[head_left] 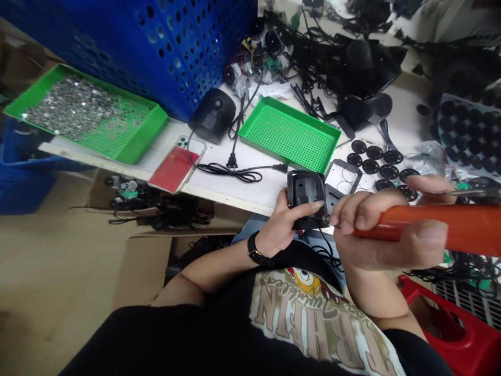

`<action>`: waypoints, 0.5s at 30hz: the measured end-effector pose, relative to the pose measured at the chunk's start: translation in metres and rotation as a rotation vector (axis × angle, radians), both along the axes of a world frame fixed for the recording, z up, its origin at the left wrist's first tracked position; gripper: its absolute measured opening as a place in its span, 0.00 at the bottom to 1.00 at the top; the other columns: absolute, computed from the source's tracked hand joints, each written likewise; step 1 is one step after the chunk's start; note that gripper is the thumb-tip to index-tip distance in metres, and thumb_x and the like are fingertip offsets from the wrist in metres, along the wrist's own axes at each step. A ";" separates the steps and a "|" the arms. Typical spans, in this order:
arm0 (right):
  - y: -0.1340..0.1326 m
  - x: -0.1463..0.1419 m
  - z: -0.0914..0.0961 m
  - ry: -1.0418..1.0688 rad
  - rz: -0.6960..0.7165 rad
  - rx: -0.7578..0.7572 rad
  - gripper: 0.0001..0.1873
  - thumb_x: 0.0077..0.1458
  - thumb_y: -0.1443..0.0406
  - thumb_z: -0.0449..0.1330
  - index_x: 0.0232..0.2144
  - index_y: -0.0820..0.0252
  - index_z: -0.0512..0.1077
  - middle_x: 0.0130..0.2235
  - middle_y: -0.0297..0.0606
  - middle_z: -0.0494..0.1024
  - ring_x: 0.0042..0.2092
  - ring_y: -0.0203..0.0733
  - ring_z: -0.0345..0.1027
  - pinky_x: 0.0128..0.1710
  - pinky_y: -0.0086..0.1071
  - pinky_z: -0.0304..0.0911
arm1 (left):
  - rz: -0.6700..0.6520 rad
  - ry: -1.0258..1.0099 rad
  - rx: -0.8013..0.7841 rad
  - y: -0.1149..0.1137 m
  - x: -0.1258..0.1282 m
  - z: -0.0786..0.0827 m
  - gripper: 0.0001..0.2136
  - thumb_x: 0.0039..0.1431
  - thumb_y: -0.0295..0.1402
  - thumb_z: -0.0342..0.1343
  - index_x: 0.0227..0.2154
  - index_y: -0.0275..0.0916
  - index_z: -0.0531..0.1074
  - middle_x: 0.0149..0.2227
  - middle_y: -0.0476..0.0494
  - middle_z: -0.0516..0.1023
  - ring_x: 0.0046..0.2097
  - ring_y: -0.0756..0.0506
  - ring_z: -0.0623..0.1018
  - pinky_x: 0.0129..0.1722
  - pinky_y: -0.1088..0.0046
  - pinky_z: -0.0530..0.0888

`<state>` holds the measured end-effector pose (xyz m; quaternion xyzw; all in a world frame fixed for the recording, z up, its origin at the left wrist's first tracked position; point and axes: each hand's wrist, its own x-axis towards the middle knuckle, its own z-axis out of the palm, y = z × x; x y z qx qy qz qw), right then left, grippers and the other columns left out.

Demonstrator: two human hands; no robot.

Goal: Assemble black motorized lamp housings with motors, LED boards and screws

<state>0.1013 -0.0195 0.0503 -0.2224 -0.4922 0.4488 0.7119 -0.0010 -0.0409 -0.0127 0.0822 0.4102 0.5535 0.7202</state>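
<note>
My left hand [277,228] is closed around a black plastic housing [307,189] at the table's front edge, the thumb lying across its side. An orange powered screwdriver [465,222] lies in the grip of my right hand [378,230], pointing left. Its tip meets the lower right side of the housing; fingers partly cover the contact, so I cannot see a screw there. Just behind the housing sits a green perforated tray [291,130]. Flat black frames [344,175] lie to its right, beside several round black discs [370,166].
A green tray of small metal parts [78,109] stands at left by a blue crate [172,47]. Near the edge are a red-backed phone [176,164], a round black device [214,115] and its cable [238,171]. Dark cables [317,57] pile up behind. A red stool [457,329] is lower right.
</note>
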 end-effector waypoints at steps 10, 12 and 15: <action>0.002 -0.012 -0.018 -0.056 0.098 0.118 0.09 0.62 0.58 0.58 0.43 0.52 0.72 0.19 0.21 0.63 0.14 0.32 0.54 0.14 0.30 0.63 | -0.050 0.017 -0.022 -0.002 0.000 0.013 0.27 0.44 0.31 0.71 0.45 0.40 0.64 0.33 0.55 0.76 0.33 0.50 0.76 0.40 0.69 0.73; 0.002 -0.012 -0.018 -0.072 0.134 0.158 0.11 0.61 0.59 0.59 0.45 0.53 0.73 0.19 0.21 0.63 0.14 0.32 0.54 0.13 0.29 0.62 | -0.064 0.022 -0.039 -0.004 -0.001 0.014 0.27 0.43 0.31 0.71 0.45 0.39 0.64 0.33 0.54 0.76 0.34 0.50 0.76 0.40 0.69 0.73; -0.002 -0.009 -0.017 -0.081 0.175 0.148 0.13 0.61 0.58 0.59 0.48 0.53 0.73 0.19 0.21 0.64 0.13 0.32 0.54 0.14 0.30 0.62 | -0.089 0.019 -0.063 -0.007 -0.002 0.012 0.29 0.43 0.31 0.72 0.47 0.40 0.64 0.36 0.52 0.76 0.36 0.49 0.76 0.42 0.68 0.73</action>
